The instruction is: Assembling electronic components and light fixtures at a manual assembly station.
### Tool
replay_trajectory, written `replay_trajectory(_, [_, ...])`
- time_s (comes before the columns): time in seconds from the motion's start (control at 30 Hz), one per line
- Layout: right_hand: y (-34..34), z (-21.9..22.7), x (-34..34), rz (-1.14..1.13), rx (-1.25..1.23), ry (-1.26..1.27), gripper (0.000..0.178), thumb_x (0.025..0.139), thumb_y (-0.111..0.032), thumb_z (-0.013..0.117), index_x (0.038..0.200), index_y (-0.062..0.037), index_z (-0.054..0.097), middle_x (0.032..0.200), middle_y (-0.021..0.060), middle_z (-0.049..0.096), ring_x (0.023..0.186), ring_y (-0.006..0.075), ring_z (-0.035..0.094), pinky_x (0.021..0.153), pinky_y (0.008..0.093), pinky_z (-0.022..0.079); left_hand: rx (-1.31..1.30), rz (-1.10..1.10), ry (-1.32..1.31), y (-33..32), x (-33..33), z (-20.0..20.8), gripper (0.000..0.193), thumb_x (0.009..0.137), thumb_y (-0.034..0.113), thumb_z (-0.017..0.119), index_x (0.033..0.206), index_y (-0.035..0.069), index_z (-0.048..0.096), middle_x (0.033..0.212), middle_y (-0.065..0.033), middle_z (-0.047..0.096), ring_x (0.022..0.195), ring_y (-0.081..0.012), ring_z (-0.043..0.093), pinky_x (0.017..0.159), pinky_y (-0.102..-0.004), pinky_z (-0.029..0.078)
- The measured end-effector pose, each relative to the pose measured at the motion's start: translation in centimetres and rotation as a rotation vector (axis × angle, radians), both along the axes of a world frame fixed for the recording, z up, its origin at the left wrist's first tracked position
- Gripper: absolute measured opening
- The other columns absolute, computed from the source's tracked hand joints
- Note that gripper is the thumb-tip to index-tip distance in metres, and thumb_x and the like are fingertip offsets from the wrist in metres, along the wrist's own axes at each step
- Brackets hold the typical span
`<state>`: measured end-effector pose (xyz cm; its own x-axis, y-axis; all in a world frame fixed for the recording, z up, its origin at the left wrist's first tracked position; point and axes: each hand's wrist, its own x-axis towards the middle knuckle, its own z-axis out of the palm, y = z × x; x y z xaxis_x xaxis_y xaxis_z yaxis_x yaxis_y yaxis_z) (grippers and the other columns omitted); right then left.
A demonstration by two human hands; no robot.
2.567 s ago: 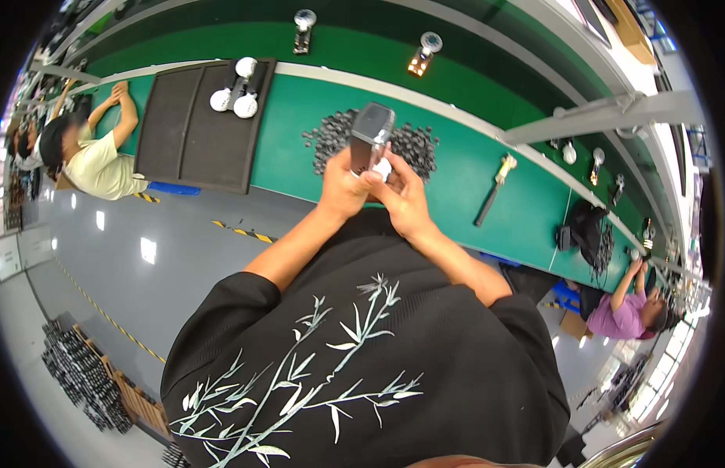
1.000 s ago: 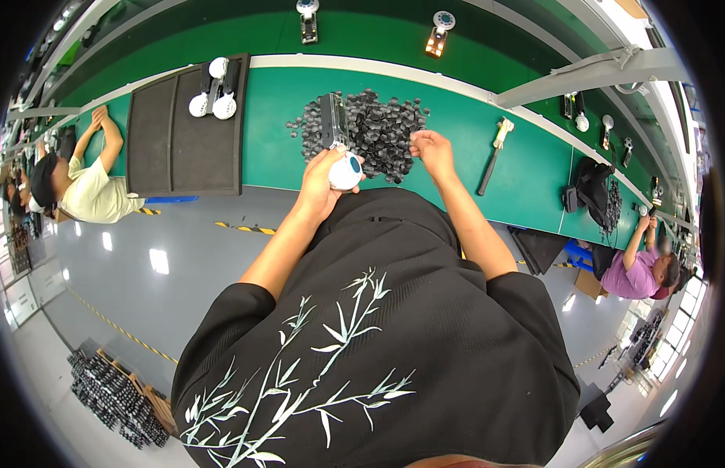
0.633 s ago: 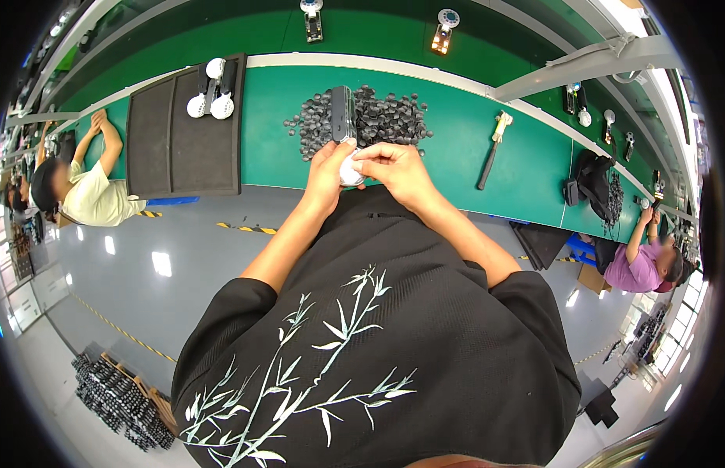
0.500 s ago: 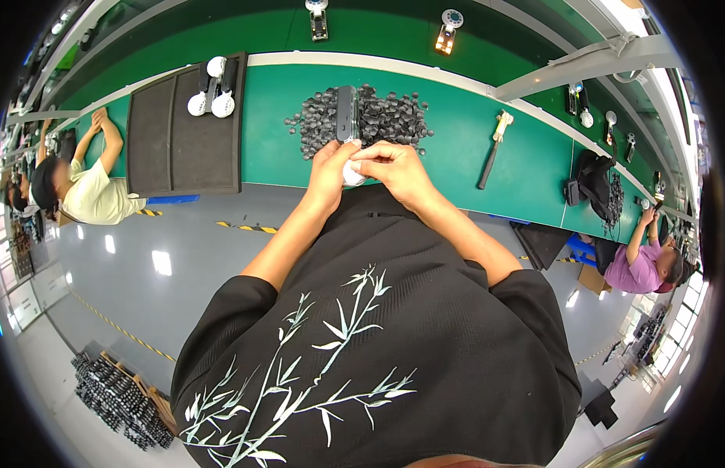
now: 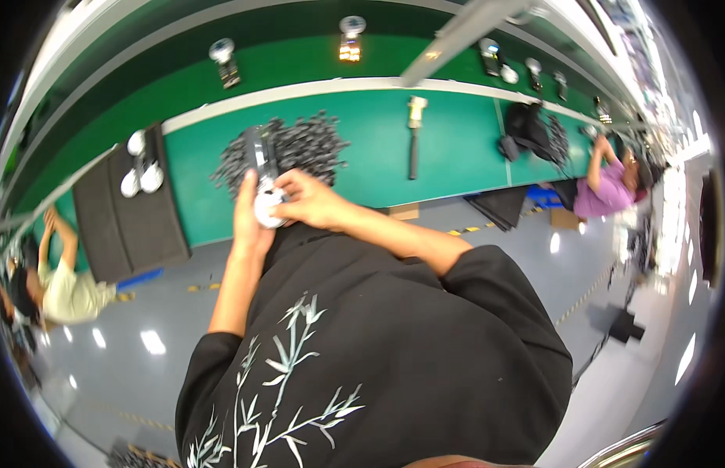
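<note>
At the frame's centre-left, the left hand (image 5: pixel 252 222) grips a black-and-white device (image 5: pixel 262 152), seemingly steadying its white end (image 5: pixel 267 209) for the right hand (image 5: pixel 316 204), whose curled fingers meet it, whether pinching anything I cannot tell

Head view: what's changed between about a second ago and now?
The right hand has left the right edge of the pile of black discs and come leftward to the white round end of the handheld device; whether its fingers grip anything is unclear. The view has swung, shifting the scene leftward. Unchanged: left hand holding the device; hammer and dark tray on the green bench.
</note>
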<state>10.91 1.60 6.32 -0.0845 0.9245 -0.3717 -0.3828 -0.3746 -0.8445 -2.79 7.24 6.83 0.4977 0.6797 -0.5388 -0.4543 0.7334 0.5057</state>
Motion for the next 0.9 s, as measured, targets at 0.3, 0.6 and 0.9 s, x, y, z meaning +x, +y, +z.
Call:
replay_trajectory(0.3, [-0.5, -0.1, 0.9, 0.046, -0.115, 0.227, 0.058, 0.078, -0.013, 0.075, 0.121, 0.0008, 0.039, 0.107, 0.0156, 0.055, 0.089, 0.0208, 0.060, 0.066, 0.0304, 0.055, -0.029, -0.001, 0.054, 0.2, 0.3, -0.4, 0.033, 0.096, 0.032, 0.053, 0.104, 0.000, 0.057, 0.092, -0.0106, 0.066, 0.073, -0.0183, 0.064, 0.059, -0.0268, 0.053])
replay_trajectory(0.6, [0.1, -0.4, 0.4, 0.023, 0.006, 0.062, 0.055, 0.080, -0.005, 0.068, 0.120, -0.0019, 0.031, 0.100, 0.0162, 0.052, 0.070, 0.0223, 0.060, 0.053, 0.0320, 0.056, 0.084, -0.064, 0.237, 0.0, 1.7, 0.1, 0.036, 0.097, 0.034, 0.052, 0.105, -0.001, 0.059, 0.090, -0.0104, 0.065, 0.070, -0.0164, 0.063, 0.052, -0.0259, 0.050])
replay_trajectory(0.9, [-1.3, 2.8, 2.1, 0.067, 0.087, -0.446, 0.077, 0.091, -0.031, 0.053, 0.146, 0.0007, 0.009, 0.087, 0.0211, 0.065, 0.055, 0.0235, 0.062, 0.049, 0.0323, 0.050, 0.377, -0.274, 0.169, -0.7, 1.6, -0.1, 0.028, 0.098, 0.026, 0.044, 0.100, 0.001, 0.056, 0.087, -0.0099, 0.060, 0.063, -0.0157, 0.054, 0.045, -0.0264, 0.043])
